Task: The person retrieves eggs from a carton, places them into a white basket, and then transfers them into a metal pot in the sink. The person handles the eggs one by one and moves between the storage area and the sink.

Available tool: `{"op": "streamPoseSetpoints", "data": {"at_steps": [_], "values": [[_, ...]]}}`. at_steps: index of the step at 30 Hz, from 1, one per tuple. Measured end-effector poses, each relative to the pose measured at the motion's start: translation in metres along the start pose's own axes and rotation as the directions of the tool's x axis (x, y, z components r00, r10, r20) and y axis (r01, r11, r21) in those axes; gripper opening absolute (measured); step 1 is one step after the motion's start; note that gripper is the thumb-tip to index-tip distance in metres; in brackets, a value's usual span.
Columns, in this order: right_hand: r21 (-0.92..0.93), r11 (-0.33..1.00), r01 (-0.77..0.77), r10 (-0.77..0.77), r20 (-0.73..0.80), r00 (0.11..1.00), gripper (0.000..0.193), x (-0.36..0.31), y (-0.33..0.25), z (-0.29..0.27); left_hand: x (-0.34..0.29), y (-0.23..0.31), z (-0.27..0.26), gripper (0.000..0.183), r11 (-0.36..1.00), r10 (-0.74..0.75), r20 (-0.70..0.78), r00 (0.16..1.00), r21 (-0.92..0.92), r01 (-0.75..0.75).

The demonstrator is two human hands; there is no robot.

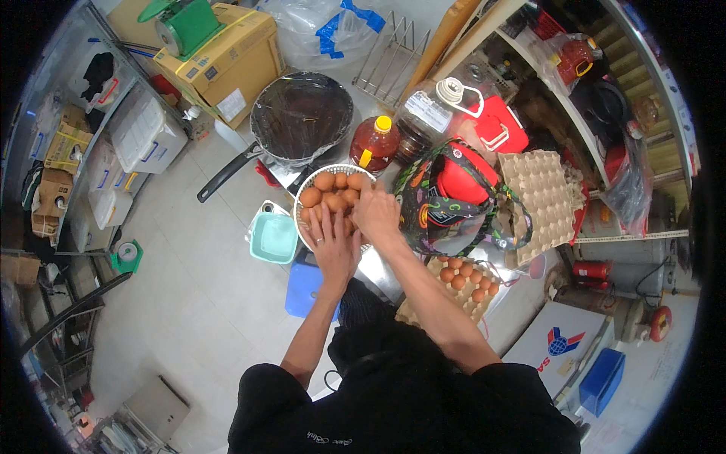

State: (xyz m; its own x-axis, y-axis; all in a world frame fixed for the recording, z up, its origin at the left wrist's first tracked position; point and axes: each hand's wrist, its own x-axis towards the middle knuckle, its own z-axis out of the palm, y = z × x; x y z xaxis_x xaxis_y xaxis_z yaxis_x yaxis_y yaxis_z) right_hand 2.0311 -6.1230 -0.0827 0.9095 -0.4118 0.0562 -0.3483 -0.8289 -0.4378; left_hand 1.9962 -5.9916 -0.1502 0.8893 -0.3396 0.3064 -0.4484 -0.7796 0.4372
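A white perforated basket in front of me holds several brown eggs. My left hand lies over the near eggs with its fingers stretched and spread. At the basket's right side, my right hand reaches down among the eggs with curled fingers. Its fingertips are hidden, so whatever they hold does not show. A cardboard egg tray, beside my right forearm, carries several more brown eggs. Left of the basket sits a small turquoise tub.
A large covered pan and a yellow-capped bottle stand behind the basket. Right of it are a patterned bag and stacked egg trays. A blue plastic stool is near my left forearm. Shelving lines the left.
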Motion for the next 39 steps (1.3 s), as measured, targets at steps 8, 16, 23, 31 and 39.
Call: {"op": "streamPoseSetpoints", "data": {"at_steps": [8, 16, 23, 31, 39], "values": [[-0.044, 0.944, 0.326, -0.328, -0.032, 0.944, 0.021, 0.032, -0.006, 0.049, 0.005, -0.01, -0.001, 0.07, 0.977, -0.21, 0.01, 0.978, -0.034, 0.21], [0.248, 0.888, 0.388, -0.324, -0.262, 0.909, 0.043, -0.034, 0.003, 0.02, 0.012, -0.007, -0.012, 0.059, 0.828, -0.206, 0.129, 0.97, -0.505, 0.243], [0.561, 0.816, 0.14, -0.266, 0.15, 0.952, 0.025, -0.214, 0.107, -0.073, -0.005, 0.022, -0.041, 0.039, 0.894, -0.04, -0.164, 0.986, -0.447, -0.038], [-0.014, 0.743, -0.669, 0.618, -0.366, 0.695, 0.042, -0.291, 0.269, -0.068, -0.092, 0.162, 0.045, 0.043, 0.695, 0.688, 0.39, 0.612, -0.597, -0.4], [0.151, 0.571, -0.807, 0.819, -0.161, 0.55, 0.045, -0.291, 0.292, -0.056, -0.107, 0.193, 0.113, 0.044, 0.732, 0.663, 0.514, 0.544, -0.292, -0.616]]}}
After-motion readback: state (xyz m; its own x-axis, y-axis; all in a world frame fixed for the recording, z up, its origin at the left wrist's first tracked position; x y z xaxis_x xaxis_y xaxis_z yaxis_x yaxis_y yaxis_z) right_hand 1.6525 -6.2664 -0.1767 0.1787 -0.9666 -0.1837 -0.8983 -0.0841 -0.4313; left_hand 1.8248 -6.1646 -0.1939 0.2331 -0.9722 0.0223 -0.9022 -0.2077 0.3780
